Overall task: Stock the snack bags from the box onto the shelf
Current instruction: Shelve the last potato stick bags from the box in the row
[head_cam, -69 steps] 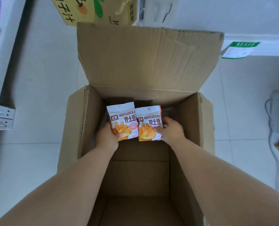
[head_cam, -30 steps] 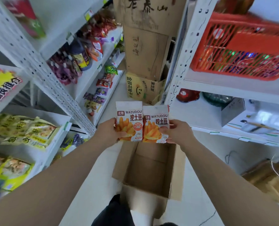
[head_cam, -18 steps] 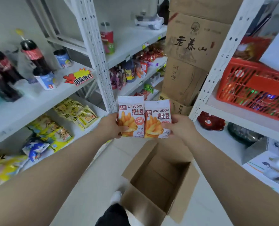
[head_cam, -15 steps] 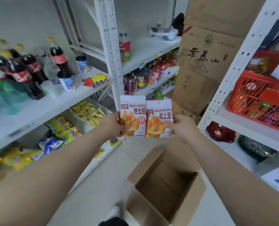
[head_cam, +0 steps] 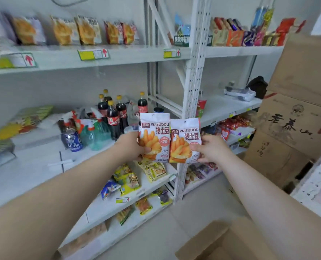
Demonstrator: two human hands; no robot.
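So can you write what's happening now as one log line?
phase: carrying to shelf | left hand: holds snack bag | right hand: holds second snack bag | box: on floor

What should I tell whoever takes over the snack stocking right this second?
Left hand: holding one snack bag upright.
Right hand: holding a second snack bag beside the first, edges touching.
Both bags are in the air in front of the shelf with the cola bottles; the box sits open on the floor, lower right.
Done: two bags taken out.
Left: set both on a shelf, possibly the top row of similar bags. Box contents not visible from here.
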